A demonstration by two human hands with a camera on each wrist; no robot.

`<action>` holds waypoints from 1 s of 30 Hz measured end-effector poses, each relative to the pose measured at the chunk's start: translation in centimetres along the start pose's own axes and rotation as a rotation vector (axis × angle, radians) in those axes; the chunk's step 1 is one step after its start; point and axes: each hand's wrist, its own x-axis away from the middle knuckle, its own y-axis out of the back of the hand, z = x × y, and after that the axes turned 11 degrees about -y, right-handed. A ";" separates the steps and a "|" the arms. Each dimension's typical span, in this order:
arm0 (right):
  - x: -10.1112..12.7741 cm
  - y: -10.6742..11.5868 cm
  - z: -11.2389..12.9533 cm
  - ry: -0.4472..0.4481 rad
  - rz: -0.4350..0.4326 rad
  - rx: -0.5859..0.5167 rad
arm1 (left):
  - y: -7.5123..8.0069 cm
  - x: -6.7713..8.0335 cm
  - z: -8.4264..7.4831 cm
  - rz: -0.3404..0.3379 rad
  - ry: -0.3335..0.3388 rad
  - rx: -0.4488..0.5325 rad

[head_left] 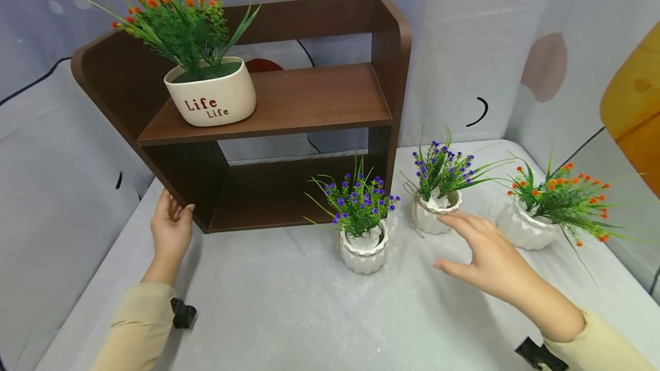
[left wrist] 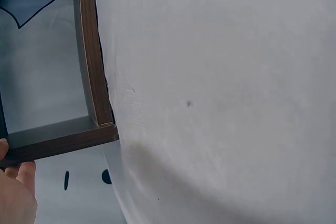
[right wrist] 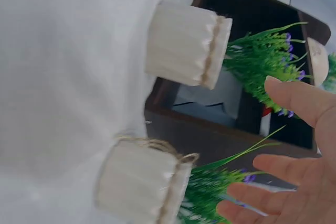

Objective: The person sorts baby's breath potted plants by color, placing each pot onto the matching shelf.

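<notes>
My left hand grips the lower left side panel of a brown wooden shelf; in the left wrist view its fingers lie around the panel edge. With fingers spread and nothing held, my right hand hovers beside a white fluted pot of purple flowers, its fingertips overlapping the pot rim in the head view; I cannot tell whether they touch. Another white pot of purple flowers stands before the shelf's right end. Right of my hand leans a white pot with orange flowers.
On the shelf's upper board, at the left, sits an oval cream planter lettered "Life" with orange flowers. A pale cloth covers the table. Patterned fabric hangs behind and along the sides.
</notes>
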 end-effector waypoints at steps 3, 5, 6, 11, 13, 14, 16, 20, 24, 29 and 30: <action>0.5 -0.1 -1.0 -0.092 0.056 -0.032 | -0.1 0.0 -0.1 0.001 0.001 0.001; 0.8 -0.2 -1.5 -0.149 0.081 -0.052 | -0.1 -0.1 -0.1 -0.002 -0.004 0.009; 1.0 -0.3 -1.8 -0.175 0.088 -0.063 | -0.1 -0.1 -0.2 -0.008 -0.007 0.015; 1.4 -0.5 -2.8 -0.314 0.108 -0.135 | 0.0 -0.2 -0.4 -0.011 -0.019 0.001; 1.5 -0.6 -3.1 -0.381 0.117 -0.180 | 0.0 -0.2 -0.4 -0.002 -0.010 -0.015; 1.6 -0.6 -3.3 -0.414 0.119 -0.209 | 0.0 -0.3 -0.4 0.001 0.001 -0.021; 1.8 -0.7 -3.6 -0.470 0.116 -0.260 | 0.0 -0.2 -0.3 0.005 0.013 -0.030; 2.0 -0.9 -4.1 -0.560 0.061 -0.340 | 0.0 -0.3 0.0 -0.004 0.018 -0.029; 2.1 -0.9 -4.3 -0.637 -0.013 -0.388 | -0.1 -0.3 0.1 -0.010 0.005 -0.020; 2.3 -1.1 -4.7 -0.742 -0.072 -0.444 | -0.2 -0.1 -0.1 -0.016 -0.007 -0.023; 2.4 -1.1 -4.8 -0.762 -0.083 -0.448 | -0.2 -0.1 -0.2 -0.017 -0.012 -0.018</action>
